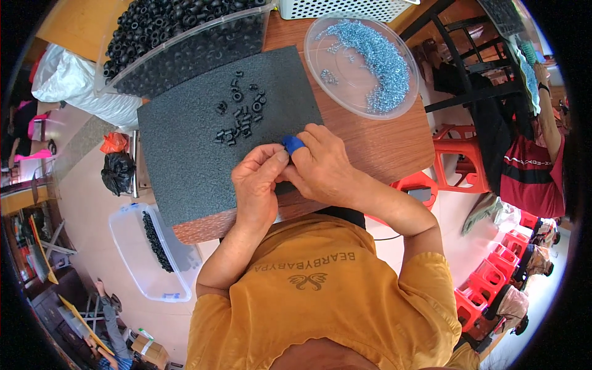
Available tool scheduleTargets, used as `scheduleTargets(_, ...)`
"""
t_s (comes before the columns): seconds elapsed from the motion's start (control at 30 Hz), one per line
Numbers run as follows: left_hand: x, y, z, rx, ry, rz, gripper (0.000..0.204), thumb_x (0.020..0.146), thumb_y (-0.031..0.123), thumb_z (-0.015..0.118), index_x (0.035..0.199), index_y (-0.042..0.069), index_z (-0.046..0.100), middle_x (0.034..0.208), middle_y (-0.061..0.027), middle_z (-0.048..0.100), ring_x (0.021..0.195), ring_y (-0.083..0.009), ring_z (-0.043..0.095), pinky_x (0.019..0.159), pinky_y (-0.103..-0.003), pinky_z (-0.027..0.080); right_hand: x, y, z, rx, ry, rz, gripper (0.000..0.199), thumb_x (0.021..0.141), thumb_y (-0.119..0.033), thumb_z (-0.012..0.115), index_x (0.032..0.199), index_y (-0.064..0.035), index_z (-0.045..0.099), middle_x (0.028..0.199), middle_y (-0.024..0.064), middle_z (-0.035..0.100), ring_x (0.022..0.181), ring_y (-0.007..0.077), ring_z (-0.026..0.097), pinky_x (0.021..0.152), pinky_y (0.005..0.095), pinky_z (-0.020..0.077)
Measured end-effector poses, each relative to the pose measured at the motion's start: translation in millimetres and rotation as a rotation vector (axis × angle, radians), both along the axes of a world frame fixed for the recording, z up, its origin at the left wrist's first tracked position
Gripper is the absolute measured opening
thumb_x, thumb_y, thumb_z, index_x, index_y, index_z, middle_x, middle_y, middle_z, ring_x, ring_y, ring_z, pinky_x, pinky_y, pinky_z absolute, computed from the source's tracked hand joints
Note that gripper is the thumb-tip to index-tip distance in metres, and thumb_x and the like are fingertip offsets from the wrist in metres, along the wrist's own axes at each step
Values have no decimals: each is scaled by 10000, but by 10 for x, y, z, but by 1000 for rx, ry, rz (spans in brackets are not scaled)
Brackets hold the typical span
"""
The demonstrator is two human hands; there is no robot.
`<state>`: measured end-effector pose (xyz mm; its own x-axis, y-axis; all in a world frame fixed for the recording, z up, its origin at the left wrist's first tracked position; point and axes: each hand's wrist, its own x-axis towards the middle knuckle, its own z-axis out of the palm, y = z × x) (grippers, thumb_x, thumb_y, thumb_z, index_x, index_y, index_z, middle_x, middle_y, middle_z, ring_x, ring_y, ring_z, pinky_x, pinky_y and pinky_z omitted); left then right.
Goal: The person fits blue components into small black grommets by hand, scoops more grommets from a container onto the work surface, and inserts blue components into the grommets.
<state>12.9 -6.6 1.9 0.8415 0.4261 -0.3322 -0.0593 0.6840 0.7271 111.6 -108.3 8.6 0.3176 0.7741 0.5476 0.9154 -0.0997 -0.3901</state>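
My left hand (256, 179) and my right hand (327, 163) meet over the near right edge of a dark grey textured mat (179, 166). The left thumb and fingers are pinched together at the tips. On the right, the fingers are curled, and a blue finger cover (292, 144) wraps one of them. Whatever lies between the fingertips is too small and too hidden to make out. Just beyond my hands, several small black ring-like parts (245, 117) lie scattered on the mat.
A clear bin (203, 52) heaped with black rings stands at the back left. Bluish metallic bits (388, 65) fill one side of a round clear tray (320, 95) at the back right. A white perforated basket (345, 9) is behind it. Red stools (459, 157) stand right of the wooden table (394, 148).
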Motion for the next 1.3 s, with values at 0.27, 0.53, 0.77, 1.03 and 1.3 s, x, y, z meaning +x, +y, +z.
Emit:
scheduleTargets(0.27,-31,67,25,-61,12,-111,192,880,121,533,973,-42,576,842,-87,627,721,-155,617,642,-277,494,30,-43,-1,-14,-34,11,277,605,-193,685,600,-15,473,630,146,467,629,291,466,529,389,366)
scheduleTargets(0.53,-94,59,-92,125,99,-226,250,890,167,534,912,-77,587,746,-117,636,608,-182,613,545,-286,504,17,-71,-10,-91,-51,55,262,564,-191,669,575,-20,471,620,145,470,626,286,467,540,377,369)
scheduleTargets(0.77,-134,5,-133,328,154,-273,210,898,122,528,994,-50,601,745,-80,631,592,-105,571,512,-220,474,47,-153,2,-183,-101,165,221,510,-101,632,602,-18,449,665,152,452,632,289,457,553,382,390)
scheduleTargets(1.03,-87,-74,-117,348,99,-134,226,879,132,565,978,-68,599,722,-78,618,564,-118,558,529,-230,470,85,-156,-45,-135,-97,136,226,574,-176,637,582,-24,470,623,124,453,631,264,456,549,369,368)
scheduleTargets(1.3,-9,-59,-28,448,121,-19,141,858,52,548,922,-58,608,713,-37,594,577,-74,527,520,-203,447,9,-87,50,-165,-46,47,224,617,-177,659,585,-30,492,645,132,474,647,276,463,555,377,368)
